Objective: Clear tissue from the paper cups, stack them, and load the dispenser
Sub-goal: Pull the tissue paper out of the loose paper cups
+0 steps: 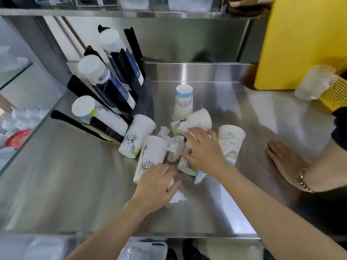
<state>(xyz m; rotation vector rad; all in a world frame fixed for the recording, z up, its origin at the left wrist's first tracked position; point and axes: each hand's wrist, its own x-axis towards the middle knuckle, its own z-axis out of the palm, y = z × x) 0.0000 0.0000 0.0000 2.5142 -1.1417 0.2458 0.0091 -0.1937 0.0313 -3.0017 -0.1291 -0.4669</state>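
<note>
Several white printed paper cups lie scattered on the steel counter [75,175]. One cup [183,102] stands upside down at the back. Crumpled tissue [174,147] pokes out between the lying cups, and another piece of tissue [178,197] lies under my left hand. My left hand [157,184] rests on the base end of a lying cup [150,156], fingers spread over it. My right hand [202,149] reaches over another lying cup [187,164], fingers apart and touching it. The black cup dispenser [112,87] at the back left holds three slanted stacks of cups.
Another person's hand [285,162] with a bracelet lies flat on the counter at the right. A yellow box [304,40] and a yellow basket [336,94] with a clear plastic cup stand at the back right. A shelf runs overhead.
</note>
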